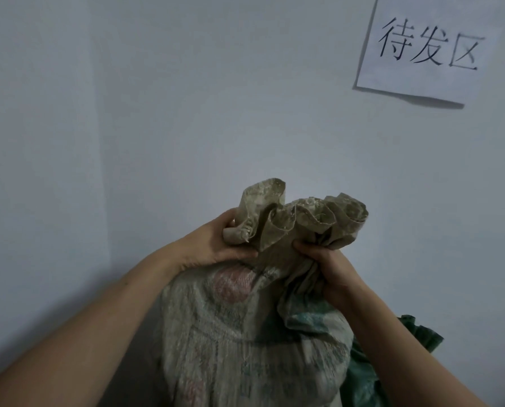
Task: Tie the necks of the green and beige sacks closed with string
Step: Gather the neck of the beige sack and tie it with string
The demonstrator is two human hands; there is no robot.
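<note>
One paper sign (427, 48) with black printed characters hangs on the pale wall (157, 98) at upper right, and the green sack (366, 374) sits low right, largely hidden behind the beige sack (230, 333). The beige sack stands upright at centre, bulging full, its contents concealed and its neck gathered into ruffled folds. The left hand (216, 245) grips the left side of the neck, while the right hand (330, 268) clenches bunched fabric on the right side.

Beige sack (245, 333), upright, neck gathered: left hand (216, 245) and right hand (330, 268) grip it. Green sack (363, 380) behind right. 1 paper sign (427, 45) on wall (157, 98).
</note>
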